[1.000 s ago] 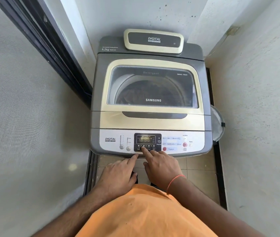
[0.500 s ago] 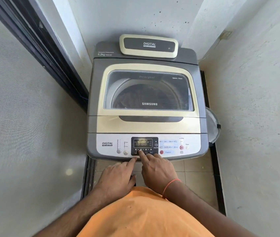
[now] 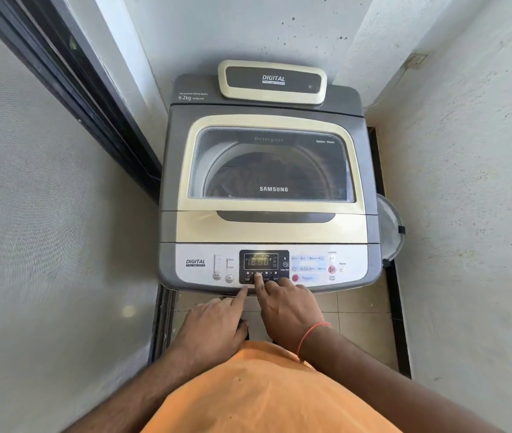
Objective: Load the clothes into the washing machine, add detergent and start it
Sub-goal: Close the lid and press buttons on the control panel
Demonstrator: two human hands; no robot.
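1. Washing machine fills the alcove just ahead of both hands, one unit, lid down, walls tight on both sides, narrow floor strip to its right.
2. Clothes dim behind lid glass, count unclear.
3. Control panel at near edge, one lit display.
4. Right hand: index finger straight on a button below display, other fingers curled, holding nothing.
5. Left hand: index tip touching panel's lower edge, beside right, holding nothing.
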